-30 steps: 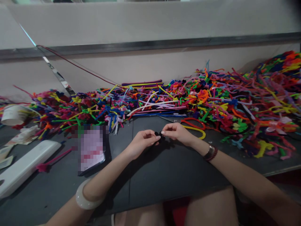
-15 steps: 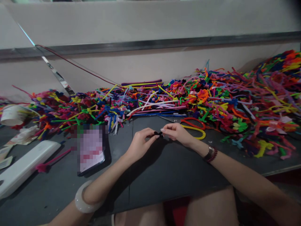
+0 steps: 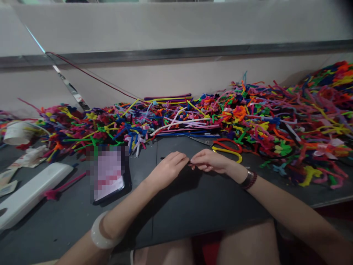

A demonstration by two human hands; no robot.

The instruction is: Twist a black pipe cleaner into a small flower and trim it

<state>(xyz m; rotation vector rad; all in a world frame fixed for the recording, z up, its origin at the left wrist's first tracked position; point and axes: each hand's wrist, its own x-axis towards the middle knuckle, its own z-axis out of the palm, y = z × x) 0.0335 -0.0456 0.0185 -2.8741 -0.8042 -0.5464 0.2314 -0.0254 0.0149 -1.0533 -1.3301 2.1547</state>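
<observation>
Over the dark tabletop, my left hand [image 3: 168, 168] and my right hand [image 3: 211, 161] meet at the fingertips. A black pipe cleaner [image 3: 162, 158] is pinched between them, mostly covered by the fingers. Its thin end pokes out to the left behind my left hand, and a little black shows where the fingertips come together. Both hands are closed, thumbs against fingers. Just behind my right hand lie scissors [image 3: 237, 157] with red and yellow handles, their blades pointing left.
A long heap of colourful pipe cleaners [image 3: 176, 119] runs along the wall. Left of my arm lies a phone [image 3: 110, 180] with a blurred screen. Farther left are a long white device [image 3: 35, 195], a pink pipe-cleaner flower [image 3: 51, 194] and a white paper cup [image 3: 17, 134].
Both hands have turned and curled in, hiding the black loops that showed between the fingertips. A black end now sticks out left of my left hand. The view has shifted slightly.
</observation>
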